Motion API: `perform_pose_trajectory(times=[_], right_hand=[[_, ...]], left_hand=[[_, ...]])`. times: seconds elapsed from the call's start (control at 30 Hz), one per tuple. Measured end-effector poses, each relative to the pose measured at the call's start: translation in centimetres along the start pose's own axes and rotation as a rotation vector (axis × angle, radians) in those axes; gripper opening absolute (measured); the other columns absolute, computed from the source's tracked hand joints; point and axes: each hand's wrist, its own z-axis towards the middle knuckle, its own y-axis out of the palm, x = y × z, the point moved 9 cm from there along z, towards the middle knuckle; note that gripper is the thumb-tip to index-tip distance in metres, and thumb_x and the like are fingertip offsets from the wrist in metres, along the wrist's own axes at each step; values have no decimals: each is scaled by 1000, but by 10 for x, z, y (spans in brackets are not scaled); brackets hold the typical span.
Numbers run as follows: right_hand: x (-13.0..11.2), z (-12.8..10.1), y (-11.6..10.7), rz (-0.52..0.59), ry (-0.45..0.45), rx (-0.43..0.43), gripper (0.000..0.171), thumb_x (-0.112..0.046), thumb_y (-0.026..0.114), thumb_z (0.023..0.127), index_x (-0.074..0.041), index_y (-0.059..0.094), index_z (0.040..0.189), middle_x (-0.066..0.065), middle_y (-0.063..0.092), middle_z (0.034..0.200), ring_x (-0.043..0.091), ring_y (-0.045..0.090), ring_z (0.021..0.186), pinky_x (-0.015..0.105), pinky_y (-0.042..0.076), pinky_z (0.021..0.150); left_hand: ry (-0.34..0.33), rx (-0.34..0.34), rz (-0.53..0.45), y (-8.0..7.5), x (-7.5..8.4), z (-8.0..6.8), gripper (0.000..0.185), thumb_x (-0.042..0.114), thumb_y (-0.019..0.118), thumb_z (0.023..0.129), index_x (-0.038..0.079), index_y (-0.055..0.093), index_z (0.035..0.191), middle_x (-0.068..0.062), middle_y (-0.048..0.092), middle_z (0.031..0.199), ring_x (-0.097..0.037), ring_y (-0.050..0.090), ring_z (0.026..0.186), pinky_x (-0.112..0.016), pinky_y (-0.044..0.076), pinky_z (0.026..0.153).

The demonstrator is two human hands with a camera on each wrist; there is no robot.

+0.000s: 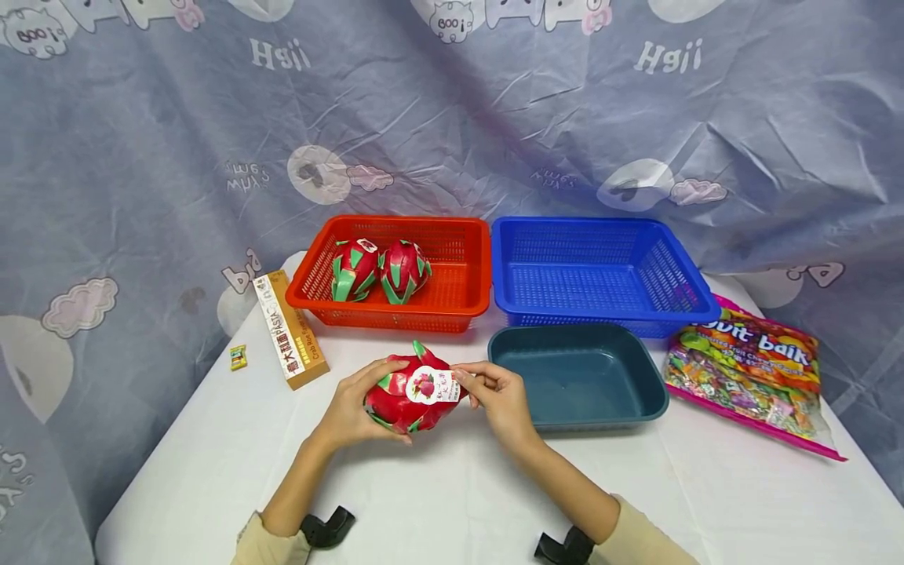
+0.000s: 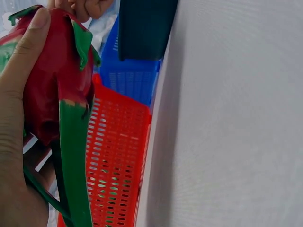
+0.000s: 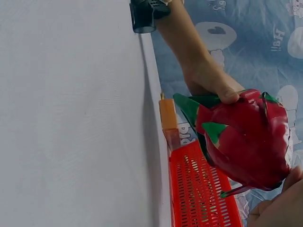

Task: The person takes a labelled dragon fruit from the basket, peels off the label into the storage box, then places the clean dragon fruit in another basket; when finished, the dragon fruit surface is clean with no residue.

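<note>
My left hand (image 1: 351,406) grips a shiny red dragon fruit (image 1: 392,410) with green scales, holding it above the white table. A white label (image 1: 446,390) with a fruit picture and writing lies on its upper side. At the label's right end, the thumb and forefinger of my right hand (image 1: 504,400) pinch its edge. The left wrist view shows the thumb across the dragon fruit (image 2: 52,80), and a long green scale hangs near the palm. Seen from the right wrist, the dragon fruit (image 3: 251,142) hides most of the left fingers.
Behind the hands stands a red basket (image 1: 395,318) with two more dragon fruits (image 1: 404,271). Beside it are a blue basket (image 1: 579,314) and a dark teal tray (image 1: 579,420). A pasta box (image 1: 291,333) and small yellow packet (image 1: 238,358) lie left, a candy bag (image 1: 752,369) right.
</note>
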Motion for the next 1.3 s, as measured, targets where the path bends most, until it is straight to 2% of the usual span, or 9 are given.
perform_pose_trajectory(times=[0.2, 0.53, 0.67, 0.7, 0.8, 0.9, 0.93, 1.13, 1.3], right_hand=[[-5, -1, -6, -53, -22, 74, 14, -7, 63, 83, 5, 66, 89, 5, 42, 51, 8, 36, 47, 19, 23, 43], [6, -1, -17, -15, -7, 86, 20, -19, 65, 81, 0, 66, 87, 4, 38, 51, 9, 33, 47, 21, 21, 43], [-16, -7, -25, -27, -109, 96, 17, -17, 63, 84, 0, 65, 87, 4, 38, 51, 11, 32, 46, 25, 21, 40], [-15, -4, -34, 26, -184, 98, 15, -16, 61, 85, -1, 65, 88, 3, 40, 52, 11, 34, 47, 24, 23, 40], [-54, -6, -60, 20, -283, 126, 11, -8, 59, 86, 2, 64, 87, 1, 42, 52, 11, 34, 46, 26, 22, 39], [-72, 4, -95, -95, -285, 151, 16, -12, 59, 86, 2, 64, 88, -1, 43, 52, 10, 35, 46, 26, 24, 39], [-82, 5, -104, -200, -226, 171, 19, -16, 61, 85, 3, 64, 87, -1, 42, 51, 11, 34, 46, 28, 24, 39], [-19, 30, -153, -524, -32, 196, 30, -36, 62, 83, -7, 68, 89, -1, 41, 49, 7, 29, 41, 27, 22, 35], [15, 39, -154, -730, -34, 63, 21, -31, 62, 83, -11, 69, 86, -1, 40, 46, 6, 28, 39, 23, 23, 35]], left_hand=[[-1, -13, 40, 5, -6, -1, 98, 39, 89, 41, 17, 48, 127, -1, 52, 123, -16, 51, 111, -34, 50, 81], [-1, -14, 105, 10, -11, 0, 112, 37, 91, 28, 19, 47, 129, 4, 55, 119, -12, 53, 106, -34, 51, 81], [-69, -25, 156, 10, -21, -3, 108, 41, 89, 35, 24, 44, 131, 5, 54, 119, -12, 54, 105, -35, 50, 81], [-91, -22, 171, 9, -24, -4, 106, 42, 89, 36, 25, 44, 131, 4, 54, 120, -13, 54, 106, -36, 50, 81], [-166, -12, 204, 2, -36, -9, 102, 47, 87, 40, 29, 43, 131, 5, 54, 120, -14, 53, 107, -39, 50, 82], [-211, -1, 205, -5, -42, -11, 99, 49, 85, 43, 30, 43, 130, 6, 54, 120, -15, 52, 107, -39, 49, 82], [-219, 0, 200, -6, -43, -12, 99, 49, 85, 43, 30, 43, 130, 6, 54, 120, -15, 52, 107, -39, 50, 82], [-215, -4, 198, -7, -43, -13, 100, 44, 87, 42, 29, 43, 130, 5, 53, 122, -17, 51, 108, -43, 50, 81], [-222, -7, 198, -2, -45, -14, 99, 48, 86, 43, 29, 43, 131, 5, 52, 123, -16, 50, 110, -44, 48, 83]])
